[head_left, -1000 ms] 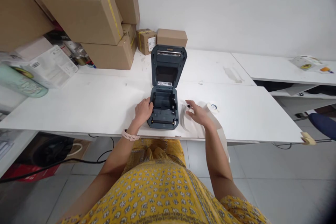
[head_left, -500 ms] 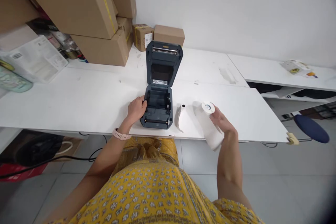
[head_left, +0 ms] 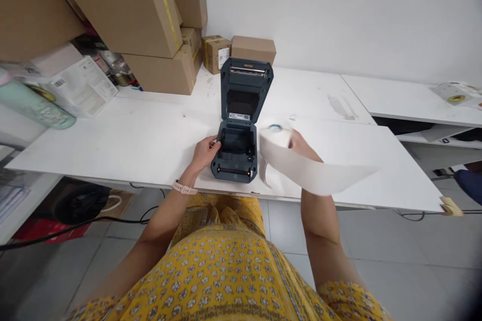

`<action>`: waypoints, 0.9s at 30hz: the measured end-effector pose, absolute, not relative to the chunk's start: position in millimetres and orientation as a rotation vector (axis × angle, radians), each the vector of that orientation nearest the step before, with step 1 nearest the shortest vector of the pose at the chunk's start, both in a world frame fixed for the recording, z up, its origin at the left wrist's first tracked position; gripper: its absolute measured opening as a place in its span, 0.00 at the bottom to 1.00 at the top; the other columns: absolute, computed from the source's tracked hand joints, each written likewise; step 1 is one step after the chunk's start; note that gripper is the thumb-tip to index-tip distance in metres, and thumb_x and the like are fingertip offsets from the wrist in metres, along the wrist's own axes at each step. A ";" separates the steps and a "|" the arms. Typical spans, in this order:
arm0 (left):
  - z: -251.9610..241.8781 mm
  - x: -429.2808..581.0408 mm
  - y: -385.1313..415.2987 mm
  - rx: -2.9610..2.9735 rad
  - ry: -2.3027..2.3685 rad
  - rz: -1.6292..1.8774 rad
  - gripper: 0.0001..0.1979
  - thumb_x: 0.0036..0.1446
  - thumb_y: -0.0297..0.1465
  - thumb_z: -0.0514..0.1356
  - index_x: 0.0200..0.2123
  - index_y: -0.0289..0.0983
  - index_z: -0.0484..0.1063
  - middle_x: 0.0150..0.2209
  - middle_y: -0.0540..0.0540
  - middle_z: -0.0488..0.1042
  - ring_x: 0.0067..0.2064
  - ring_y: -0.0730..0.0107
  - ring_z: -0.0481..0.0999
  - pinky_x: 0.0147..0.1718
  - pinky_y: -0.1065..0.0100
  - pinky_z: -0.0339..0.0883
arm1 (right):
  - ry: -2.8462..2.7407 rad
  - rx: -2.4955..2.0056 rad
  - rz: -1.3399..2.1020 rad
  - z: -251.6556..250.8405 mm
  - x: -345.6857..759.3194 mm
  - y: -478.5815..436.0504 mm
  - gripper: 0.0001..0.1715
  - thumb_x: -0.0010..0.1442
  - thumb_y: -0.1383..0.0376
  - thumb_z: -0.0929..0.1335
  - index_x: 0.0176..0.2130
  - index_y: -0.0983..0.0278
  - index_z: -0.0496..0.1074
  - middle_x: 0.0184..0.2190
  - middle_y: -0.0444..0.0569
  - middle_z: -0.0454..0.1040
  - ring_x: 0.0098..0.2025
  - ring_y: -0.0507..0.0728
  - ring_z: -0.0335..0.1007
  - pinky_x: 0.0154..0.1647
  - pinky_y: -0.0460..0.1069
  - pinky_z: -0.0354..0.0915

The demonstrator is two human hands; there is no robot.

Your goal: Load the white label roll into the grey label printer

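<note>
Bench [head_left: 150, 133], long and white, is running across the view in front of the person. Cardboard boxes [head_left: 124, 17] are standing stacked along its back edge, toward the far left corner. A dark printer [head_left: 236, 136] is sitting near the front edge, its lid standing raised. A white strip [head_left: 316, 175] is arching over the right forearm toward the bench's right end, trailing from a blurred paper roll [head_left: 276, 136] just beside the printer's right side. The right hand [head_left: 302, 146] is holding that roll, its fingers clamping on it. The left hand [head_left: 205, 153] is touching the printer's left wall with bent fingers; whether they are gripping it, I cannot tell. A pink wristband [head_left: 184, 188] is circling the left wrist by the front edge.
</note>
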State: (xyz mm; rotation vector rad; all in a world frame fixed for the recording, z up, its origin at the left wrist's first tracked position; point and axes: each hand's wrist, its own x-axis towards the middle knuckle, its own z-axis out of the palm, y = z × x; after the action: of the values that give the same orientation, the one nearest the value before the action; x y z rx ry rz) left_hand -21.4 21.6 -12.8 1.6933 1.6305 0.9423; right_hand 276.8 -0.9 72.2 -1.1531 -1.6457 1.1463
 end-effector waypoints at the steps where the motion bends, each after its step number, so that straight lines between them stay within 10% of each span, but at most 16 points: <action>1: -15.4 -21.3 21.5 1.676 1.630 0.964 0.25 0.60 0.39 0.55 0.57 0.33 0.75 0.40 0.42 0.81 0.37 0.64 0.76 0.37 0.65 0.69 | -1.827 -1.154 1.057 80.7 259.3 7.5 0.38 0.49 0.47 0.75 0.56 0.57 0.71 0.54 0.50 0.76 0.55 0.67 0.72 0.60 0.62 0.65; 6: -19.6 -18.2 19.8 1.669 1.683 0.977 0.23 0.61 0.38 0.55 0.55 0.35 0.76 0.45 0.40 0.81 0.38 0.64 0.76 0.41 0.64 0.70 | -2.665 -1.303 0.413 87.2 196.2 51.0 0.43 0.51 0.48 0.75 0.60 0.64 0.67 0.54 0.60 0.75 0.55 0.72 0.71 0.58 0.64 0.62; 27: -15.9 -14.9 15.0 1.611 1.664 1.006 0.22 0.63 0.36 0.55 0.56 0.34 0.74 0.45 0.40 0.79 0.41 0.62 0.77 0.44 0.62 0.69 | -2.886 -1.388 0.274 46.2 181.9 58.6 0.40 0.66 0.50 0.66 0.67 0.69 0.59 0.59 0.66 0.71 0.63 0.72 0.66 0.68 0.68 0.49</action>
State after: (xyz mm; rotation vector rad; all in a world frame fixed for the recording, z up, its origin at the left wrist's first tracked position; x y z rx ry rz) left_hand -14.9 15.0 -15.9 1.6106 1.6636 1.0056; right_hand 181.9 58.6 46.2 -1.3878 -2.8859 0.2740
